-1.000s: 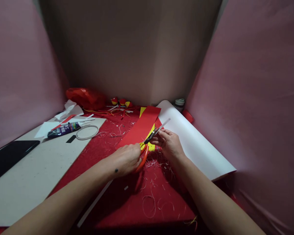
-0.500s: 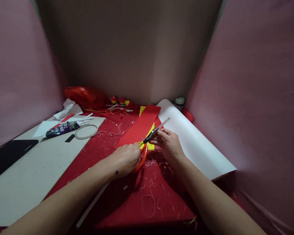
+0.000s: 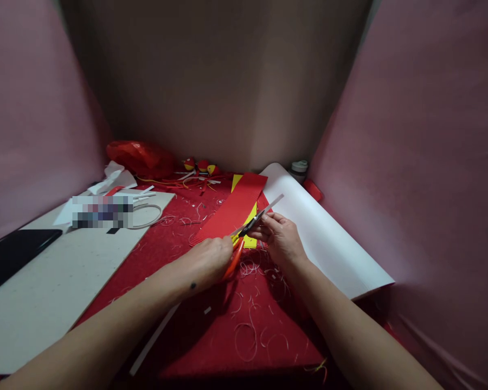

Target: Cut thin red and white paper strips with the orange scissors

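My left hand (image 3: 214, 259) is closed round the orange and yellow handles of the scissors (image 3: 250, 223), whose blades point up and right. Beside the blades, my right hand (image 3: 282, 236) pinches a thin pale strip (image 3: 274, 203) that sticks out past the fingertips. Just beyond the hands lie red corrugated sheets (image 3: 231, 208) on top of a yellow sheet (image 3: 236, 182). A long white strip (image 3: 154, 340) passes under my left forearm.
On the left are a grey board (image 3: 57, 292), a black flat object (image 3: 18, 254) and a coiled ring (image 3: 147, 216). White rolled paper (image 3: 321, 233) lies to the right. Behind are a red bag (image 3: 140, 157) and a lidded jar (image 3: 299, 169). Thread scraps litter the red cloth (image 3: 219, 346).
The scissor handles have come closer together in my left hand. The white strip under my left forearm has shifted slightly. My right hand has hardly moved.
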{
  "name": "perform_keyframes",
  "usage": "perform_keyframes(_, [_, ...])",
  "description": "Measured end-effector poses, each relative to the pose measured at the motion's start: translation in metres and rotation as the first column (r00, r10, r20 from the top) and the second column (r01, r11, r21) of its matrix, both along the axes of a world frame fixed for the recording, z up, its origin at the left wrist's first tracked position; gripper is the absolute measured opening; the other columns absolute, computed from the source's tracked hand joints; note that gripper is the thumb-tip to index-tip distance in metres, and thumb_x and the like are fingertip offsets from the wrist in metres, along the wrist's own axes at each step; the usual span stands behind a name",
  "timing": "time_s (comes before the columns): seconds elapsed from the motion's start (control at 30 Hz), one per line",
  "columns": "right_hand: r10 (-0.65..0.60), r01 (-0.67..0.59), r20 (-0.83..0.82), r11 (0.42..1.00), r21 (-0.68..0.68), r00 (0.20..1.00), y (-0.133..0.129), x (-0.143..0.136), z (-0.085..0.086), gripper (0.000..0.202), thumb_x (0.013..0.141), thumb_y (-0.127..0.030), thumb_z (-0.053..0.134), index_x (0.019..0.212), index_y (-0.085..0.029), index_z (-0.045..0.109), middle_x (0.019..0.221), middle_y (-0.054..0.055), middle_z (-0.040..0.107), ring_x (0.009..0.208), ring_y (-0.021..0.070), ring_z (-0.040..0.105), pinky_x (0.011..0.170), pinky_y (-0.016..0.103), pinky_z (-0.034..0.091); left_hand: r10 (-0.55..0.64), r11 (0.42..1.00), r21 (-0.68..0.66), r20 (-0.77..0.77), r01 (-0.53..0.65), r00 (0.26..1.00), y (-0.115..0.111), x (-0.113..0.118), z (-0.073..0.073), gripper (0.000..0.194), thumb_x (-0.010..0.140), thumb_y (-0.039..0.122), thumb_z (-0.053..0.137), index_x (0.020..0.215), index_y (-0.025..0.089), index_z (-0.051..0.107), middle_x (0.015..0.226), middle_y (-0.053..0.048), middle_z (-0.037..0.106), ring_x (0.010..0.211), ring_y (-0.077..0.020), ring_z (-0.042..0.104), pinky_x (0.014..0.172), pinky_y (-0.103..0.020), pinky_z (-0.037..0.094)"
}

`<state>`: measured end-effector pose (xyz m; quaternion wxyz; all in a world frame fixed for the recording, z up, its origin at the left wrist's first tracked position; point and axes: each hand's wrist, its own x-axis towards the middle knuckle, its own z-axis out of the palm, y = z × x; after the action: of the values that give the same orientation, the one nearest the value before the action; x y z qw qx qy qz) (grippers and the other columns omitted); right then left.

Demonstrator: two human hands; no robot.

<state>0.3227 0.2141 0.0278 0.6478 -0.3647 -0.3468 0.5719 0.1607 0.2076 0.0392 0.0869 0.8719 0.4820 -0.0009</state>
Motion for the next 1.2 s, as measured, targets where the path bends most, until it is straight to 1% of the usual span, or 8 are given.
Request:
perform_keyframes(0.2, [-0.005, 0.006, -0.026, 1.000, 0.008, 1.000, 0.000, 0.000, 0.000, 0.010, 0.068, -0.019, 0.064, 0.068, -0.015, 0.055, 0.060, 0.003, 0.067, 0.056, 0.0148, 0.065, 0.060, 0.029, 0.056, -0.011, 1.000, -0.006, -0.039, 0.011, 0.999, 0.003, 0.001, -0.003, 0.033, 0.076, 0.030, 0.044, 0.102, 0.013, 0.053, 0.077, -0.015, 0.066, 0.062, -0.0228, 0.060, 0.048, -0.028, 0.029])
perform_keyframes(0.3, [0.001, -0.001, -0.024, 1.000, 0.006, 1.000, 0.000, 0.000, 0.001, 0.010, 0.068, -0.020, 0.065, 0.068, -0.015, 0.056, 0.061, 0.003, 0.067, 0.056, 0.0148, 0.065, 0.060, 0.028, 0.056, -0.037, 0.999, -0.019, -0.022, 0.036, 0.999, 0.002, 0.002, -0.003, 0.030, 0.077, 0.033, 0.044, 0.100, 0.015, 0.053, 0.073, -0.012, 0.066, 0.057, -0.0197, 0.058, 0.047, -0.028, 0.027])
perform_keyframes(0.47, [0.020, -0.020, -0.010, 1.000, 0.012, 1.000, -0.003, -0.003, 0.002, 0.010, 0.066, -0.021, 0.065, 0.068, -0.015, 0.057, 0.061, 0.002, 0.067, 0.058, 0.0160, 0.066, 0.061, 0.030, 0.056, -0.015, 0.993, -0.120, 0.044, 0.020, 0.999, -0.003, 0.000, 0.000, 0.026, 0.078, 0.037, 0.043, 0.094, 0.018, 0.051, 0.076, -0.009, 0.066, 0.056, -0.0165, 0.057, 0.046, -0.026, 0.028])
perform_keyframes(0.67, [0.031, -0.031, -0.010, 0.999, 0.012, 0.999, -0.004, -0.004, 0.001, 0.010, 0.066, -0.020, 0.065, 0.068, -0.015, 0.057, 0.061, 0.003, 0.067, 0.060, 0.0171, 0.066, 0.064, 0.032, 0.056, -0.064, 0.998, -0.020, 0.038, 0.064, 0.997, -0.001, -0.003, -0.004, 0.028, 0.076, 0.037, 0.047, 0.093, 0.017, 0.054, 0.074, -0.011, 0.065, 0.056, -0.0188, 0.056, 0.047, -0.027, 0.027])
perform_keyframes(0.83, [0.036, -0.036, -0.016, 0.999, 0.010, 0.999, -0.003, -0.003, 0.000, 0.009, 0.068, -0.019, 0.064, 0.068, -0.015, 0.056, 0.059, 0.003, 0.066, 0.058, 0.0168, 0.066, 0.063, 0.032, 0.056, -0.046, 0.998, -0.042, -0.026, 0.045, 0.999, 0.001, -0.001, -0.002, 0.024, 0.074, 0.033, 0.049, 0.090, 0.017, 0.055, 0.073, -0.010, 0.064, 0.056, -0.0196, 0.057, 0.047, -0.027, 0.027])
perform_keyframes(0.97, [0.037, -0.037, -0.003, 0.999, 0.012, 0.999, -0.003, -0.003, -0.002, 0.008, 0.069, -0.019, 0.064, 0.067, -0.015, 0.057, 0.059, 0.002, 0.066, 0.058, 0.0164, 0.066, 0.063, 0.032, 0.056, -0.109, 0.993, -0.043, 0.070, 0.112, 0.992, 0.005, -0.005, -0.013, 0.023, 0.075, 0.037, 0.046, 0.087, 0.020, 0.057, 0.073, -0.008, 0.064, 0.055, -0.0187, 0.057, 0.048, -0.027, 0.031])
perform_keyframes(1.07, [0.049, -0.049, 0.020, 0.998, 0.034, 0.999, -0.005, -0.005, -0.003, 0.006, 0.070, -0.019, 0.062, 0.068, -0.015, 0.058, 0.062, 0.002, 0.067, 0.059, 0.0161, 0.066, 0.064, 0.032, 0.056, -0.129, 0.992, 0.013, 0.069, 0.128, 0.989, 0.008, -0.006, -0.021, 0.027, 0.076, 0.043, 0.044, 0.087, 0.021, 0.056, 0.072, -0.008, 0.064, 0.054, -0.0200, 0.057, 0.046, -0.027, 0.031])
perform_keyframes(1.2, [0.058, -0.060, 0.043, 0.997, 0.051, 0.997, -0.008, -0.008, -0.004, 0.005, 0.072, -0.019, 0.061, 0.070, -0.015, 0.060, 0.064, 0.002, 0.068, 0.062, 0.0164, 0.067, 0.065, 0.032, 0.056, -0.133, 0.990, 0.034, -0.008, 0.134, 0.991, 0.005, -0.003, -0.012, 0.028, 0.078, 0.039, 0.042, 0.092, 0.019, 0.056, 0.076, -0.010, 0.065, 0.058, -0.0211, 0.059, 0.046, -0.028, 0.031])
